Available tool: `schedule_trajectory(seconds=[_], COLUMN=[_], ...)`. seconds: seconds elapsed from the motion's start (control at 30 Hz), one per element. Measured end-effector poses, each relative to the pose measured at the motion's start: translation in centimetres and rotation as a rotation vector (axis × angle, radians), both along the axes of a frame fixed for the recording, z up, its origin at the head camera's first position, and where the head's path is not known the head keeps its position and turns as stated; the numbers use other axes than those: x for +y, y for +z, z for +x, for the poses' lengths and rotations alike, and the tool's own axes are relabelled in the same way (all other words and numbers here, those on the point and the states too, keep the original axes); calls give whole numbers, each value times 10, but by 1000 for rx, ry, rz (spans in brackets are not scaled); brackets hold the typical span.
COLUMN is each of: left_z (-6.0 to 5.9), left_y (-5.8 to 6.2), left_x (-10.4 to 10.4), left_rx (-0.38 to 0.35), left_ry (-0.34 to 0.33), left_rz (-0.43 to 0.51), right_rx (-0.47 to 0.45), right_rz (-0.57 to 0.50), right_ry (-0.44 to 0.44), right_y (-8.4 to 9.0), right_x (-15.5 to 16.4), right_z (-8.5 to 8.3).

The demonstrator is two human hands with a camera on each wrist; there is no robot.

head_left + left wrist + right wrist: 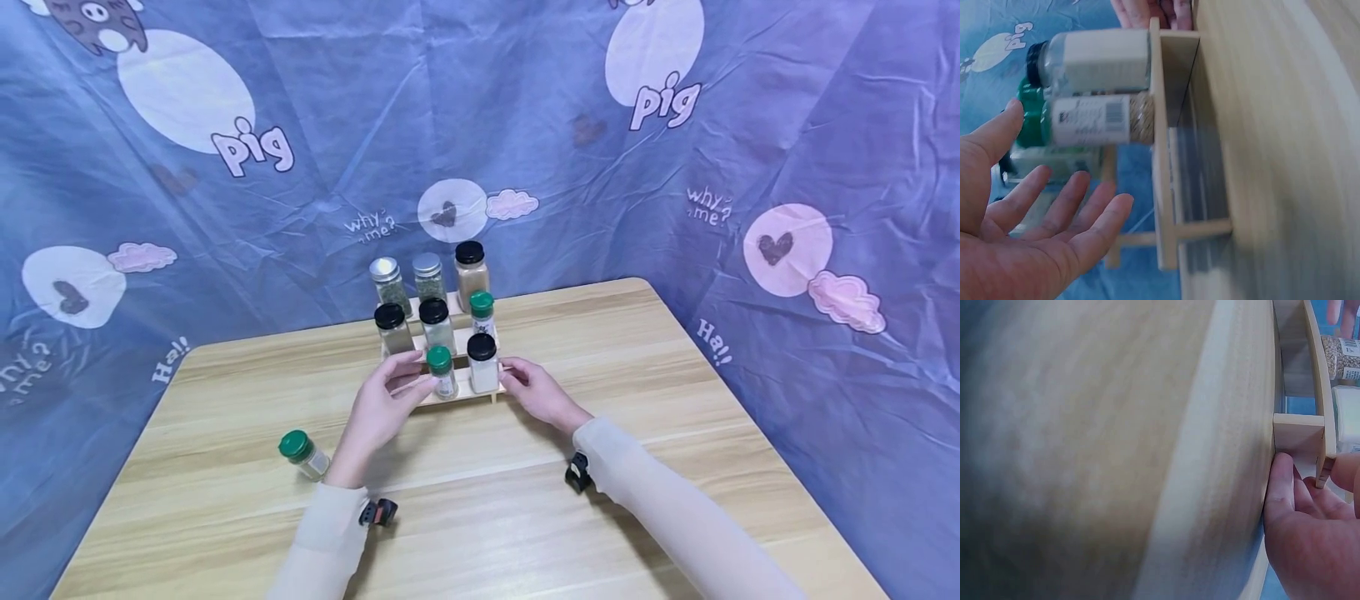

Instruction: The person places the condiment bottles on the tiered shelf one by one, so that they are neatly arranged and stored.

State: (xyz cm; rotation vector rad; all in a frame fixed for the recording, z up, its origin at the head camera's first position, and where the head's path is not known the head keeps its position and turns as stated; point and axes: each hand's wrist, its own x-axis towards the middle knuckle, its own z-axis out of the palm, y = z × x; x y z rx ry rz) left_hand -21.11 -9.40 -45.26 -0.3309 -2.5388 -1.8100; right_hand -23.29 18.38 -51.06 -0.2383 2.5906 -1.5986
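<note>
A three-tier wooden spice rack (465, 386) holds several spice jars. My left hand (387, 400) is at the left of the front tier, fingers spread and thumb close to a green-capped jar (441, 372). In the left wrist view, the thumb of this hand (1047, 244) overlaps the green cap (1034, 119), and its palm holds nothing. At the other end, my right hand (538, 390) grips the rack's right edge, beside a black-capped jar of white contents (483, 364). The right wrist view has its thumb (1346, 472) at the shelf board (1324, 394) and fingers underneath.
Another green-capped jar (303, 455) stands apart on the wooden table (480, 517), left of my left forearm. Silver-lidded jars (389, 283) and a tall black-capped jar (471, 277) occupy the back tier. A blue printed cloth (337, 125) hangs behind and at the sides.
</note>
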Motion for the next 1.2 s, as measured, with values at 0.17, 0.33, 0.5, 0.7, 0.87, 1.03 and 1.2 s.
schedule_trajectory(seconds=[0.17,0.33,0.5,0.7,0.87,1.03,1.2], left_z=[6,13,23,41,55,64,72], left_y=[12,24,32,33,22,4,-10], left_x=[-24,-52,-80,-114,-141,-160,-172], left_rx=[3,44,95,101,95,132,120], left_ry=[31,103,194,300,265,122,33], left_rz=[-25,-79,-97,-119,-188,-210,-189], right_rx=[2,17,24,17,12,2,3], right_rz=[2,12,18,27,23,20,21], right_ry=[3,4,2,-7,-5,-5,-5], right_y=[2,1,2,1,1,0,0], right_x=[0,2,1,1,1,1,-1], right_z=[-1,-3,-4,-3,-2,0,1])
